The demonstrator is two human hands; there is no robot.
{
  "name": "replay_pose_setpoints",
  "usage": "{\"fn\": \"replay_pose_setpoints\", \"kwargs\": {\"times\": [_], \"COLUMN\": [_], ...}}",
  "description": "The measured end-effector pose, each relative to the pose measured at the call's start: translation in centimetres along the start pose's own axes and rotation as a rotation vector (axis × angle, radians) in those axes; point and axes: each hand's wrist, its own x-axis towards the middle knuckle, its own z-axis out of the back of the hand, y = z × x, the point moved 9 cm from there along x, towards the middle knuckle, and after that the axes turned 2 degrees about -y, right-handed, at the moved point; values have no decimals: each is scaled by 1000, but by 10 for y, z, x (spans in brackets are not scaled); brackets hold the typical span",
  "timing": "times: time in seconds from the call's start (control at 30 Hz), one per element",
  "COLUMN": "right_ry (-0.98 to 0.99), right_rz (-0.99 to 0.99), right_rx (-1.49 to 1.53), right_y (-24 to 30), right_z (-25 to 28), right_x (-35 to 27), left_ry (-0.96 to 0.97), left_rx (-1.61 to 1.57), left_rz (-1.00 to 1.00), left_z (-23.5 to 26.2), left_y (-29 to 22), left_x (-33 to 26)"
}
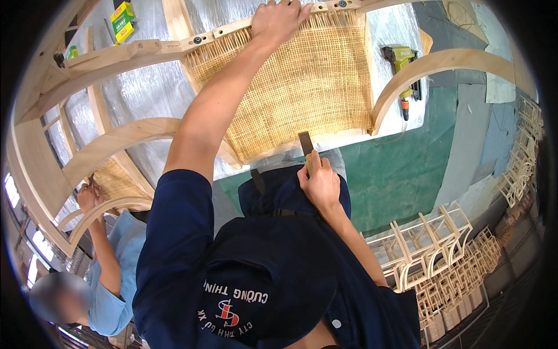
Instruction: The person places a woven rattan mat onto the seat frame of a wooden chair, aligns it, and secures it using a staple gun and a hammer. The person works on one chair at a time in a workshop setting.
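Across the cane panel (302,87), my left hand (278,22) touches a wooden rail (233,28); I can't tell its grip. My right hand (322,185) clasps 1 flat-bladed tool (306,142).

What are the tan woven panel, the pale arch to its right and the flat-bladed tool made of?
The tan woven panel looks like cane: thin matte strands cross.
The pale arch seems bare wood: matte tan, no visible paint.
The flat-bladed tool: dull dark blade, probably metal; tan handle, perhaps wooden.
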Motion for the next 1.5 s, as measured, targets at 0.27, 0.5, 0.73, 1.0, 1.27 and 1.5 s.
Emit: {"fn": "replay_pose_setpoints", "kwargs": {"times": [0.27,0.5,0.73,1.0,1.27,1.5], "right_ry": [45,82,-40,-45,14,-102], "right_rz": [-6,52,67,37,-23,-15], "right_rx": [-26,-74,65,76,-83,8], "right_y": [4,23,-6,-9,19,0], "right_z": [4,-12,6,-3,-26,-1], "right_x": [15,32,0,-7,4,-10], "left_ry": [-16,-37,-136,-143,-154,-171], "left_rx": [22,133,-17,-17,-21,-51], "left_rz": [-7,-98,-45,-35,-20,-48], "left_z": [7,-1,2,4,2,5], "left_y": [-3,-7,0,-1,2,0], "left_x": [0,-4,-4,-4,-3,-2]}}
